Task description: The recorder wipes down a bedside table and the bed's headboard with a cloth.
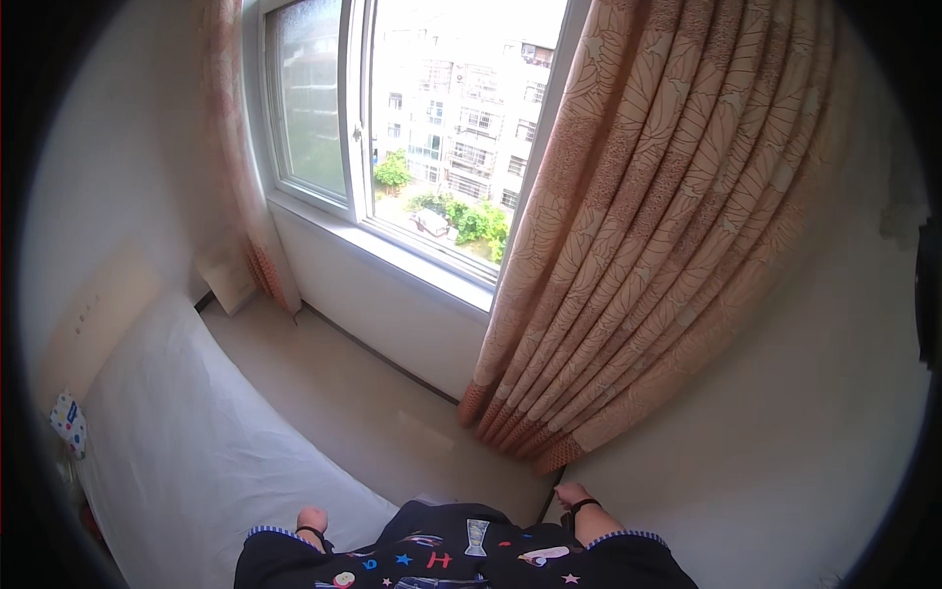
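My left hand point(312, 518) is a small rounded fist at the lower left, over the edge of the bed with its white sheet point(186, 422). Nothing shows in it. My right hand point(570, 495) hangs at the lower right with its fingers curled in, and I see nothing held there. It is nearest to the lower hem of the patterned pink-beige curtain point(677, 226), apart from it as far as I can tell. Each wrist has a dark band. Between them is my dark shirt point(461, 550) with colourful prints.
Ahead, a white-framed window point(361, 128) with a sill point(422, 257) looks onto buildings and greenery. A narrower curtain point(235, 157) hangs at its left. Pale floor point(343, 393) runs between bed and wall. A beige headboard point(98, 309) and a dotted packet point(69, 424) are at far left.
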Demonstrator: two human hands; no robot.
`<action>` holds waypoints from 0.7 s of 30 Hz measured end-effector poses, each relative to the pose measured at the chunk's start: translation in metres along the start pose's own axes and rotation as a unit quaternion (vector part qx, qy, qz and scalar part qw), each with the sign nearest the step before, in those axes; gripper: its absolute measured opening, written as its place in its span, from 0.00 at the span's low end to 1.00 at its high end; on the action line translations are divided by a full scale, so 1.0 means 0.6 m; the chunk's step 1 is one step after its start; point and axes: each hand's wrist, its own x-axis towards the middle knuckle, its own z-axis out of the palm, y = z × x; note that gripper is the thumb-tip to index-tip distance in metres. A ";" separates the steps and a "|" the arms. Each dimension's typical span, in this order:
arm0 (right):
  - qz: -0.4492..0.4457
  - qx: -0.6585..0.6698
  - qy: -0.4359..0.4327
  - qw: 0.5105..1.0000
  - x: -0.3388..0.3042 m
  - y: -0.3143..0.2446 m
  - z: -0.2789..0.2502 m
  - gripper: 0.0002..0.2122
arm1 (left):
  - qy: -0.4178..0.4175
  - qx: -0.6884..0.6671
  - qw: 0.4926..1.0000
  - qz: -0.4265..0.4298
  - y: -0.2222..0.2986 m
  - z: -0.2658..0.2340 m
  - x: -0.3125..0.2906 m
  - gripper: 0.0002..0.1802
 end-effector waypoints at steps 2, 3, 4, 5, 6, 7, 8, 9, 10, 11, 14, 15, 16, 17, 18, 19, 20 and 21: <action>-0.095 0.032 0.004 0.995 0.042 -0.146 0.012 0.14 | -0.041 0.001 0.999 0.001 0.027 0.030 -0.026 0.19; -0.148 -0.042 0.027 0.988 0.046 -0.214 0.031 0.15 | -0.064 -0.021 0.998 -0.020 0.037 0.049 -0.039 0.19; -0.201 -0.116 0.048 0.971 0.040 -0.274 0.055 0.16 | -0.086 -0.045 0.994 -0.041 0.045 0.067 -0.049 0.20; -0.214 -0.134 0.016 0.967 0.022 -0.321 0.080 0.17 | -0.091 -0.051 0.993 -0.053 0.043 0.081 -0.028 0.20; -0.267 -0.147 -0.034 0.952 0.034 -0.339 0.103 0.18 | -0.174 0.060 0.981 0.069 0.040 0.092 0.008 0.21; -0.226 -0.223 -0.115 0.941 0.037 -0.381 0.122 0.19 | -0.248 0.153 0.938 0.187 0.047 0.116 0.023 0.23; -0.243 -0.289 -0.157 0.913 0.048 -0.414 0.135 0.19 | -0.292 0.144 0.935 0.144 0.062 0.124 0.042 0.25; -0.255 -0.320 -0.172 0.896 0.057 -0.449 0.146 0.20 | -0.296 0.115 0.947 0.057 0.084 0.123 0.063 0.25; -0.262 -0.344 -0.163 0.887 0.057 -0.488 0.155 0.19 | -0.291 0.163 0.937 0.107 0.088 0.116 0.096 0.26; -0.269 -0.366 -0.153 0.878 0.060 -0.527 0.161 0.18 | -0.289 0.178 0.929 0.149 0.094 0.105 0.139 0.26; -0.103 -0.017 -0.296 0.949 0.156 -0.590 0.180 0.16 | -0.228 0.076 0.968 0.071 0.152 0.026 0.245 0.25; -0.115 -0.070 -0.298 0.945 0.152 -0.649 0.184 0.14 | -0.182 0.082 0.971 0.129 0.147 -0.007 0.291 0.25; -0.118 -0.056 -0.275 0.952 0.138 -0.707 0.182 0.14 | -0.150 -0.084 0.985 -0.002 0.198 -0.062 0.320 0.24; -0.123 -0.043 -0.271 0.954 0.114 -0.763 0.193 0.14 | -0.110 -0.128 0.985 -0.028 0.206 -0.105 0.351 0.22; -0.149 -0.065 -0.256 0.953 0.135 -0.799 0.200 0.14 | -0.067 -0.149 0.987 -0.012 0.218 -0.141 0.376 0.22; -0.173 -0.084 -0.240 0.952 0.154 -0.829 0.210 0.13 | -0.026 -0.166 0.986 0.006 0.238 -0.179 0.401 0.21; -0.107 -0.006 -0.250 0.962 0.154 -0.850 0.223 0.12 | 0.002 -0.174 0.985 0.004 0.248 -0.209 0.419 0.20; -0.103 -0.012 -0.260 0.960 0.163 -0.867 0.237 0.12 | 0.032 -0.185 0.982 0.002 0.257 -0.229 0.440 0.19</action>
